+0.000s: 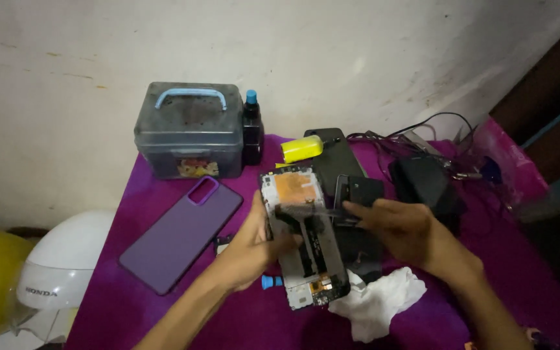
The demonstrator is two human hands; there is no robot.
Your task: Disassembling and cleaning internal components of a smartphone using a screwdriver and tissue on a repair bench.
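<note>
My left hand (254, 249) grips an opened phone (303, 240) by its left edge, inner side up, with an orange patch near the top and black flex strips down the middle. My right hand (400, 230) holds thin metal tweezers (319, 210), their tip lying across the phone's upper middle. The phone is raised slightly over the purple cloth (163, 304).
A purple phone case (183, 233) lies at left. Behind stand a grey box with a blue handle (189, 129), a dark bottle (252, 133) and a yellow tube (301, 149). Black parts (358, 191), a black charger (422, 181) and cables lie right; white tissue (380, 301) lies in front. White helmet (59, 272) sits beside the table.
</note>
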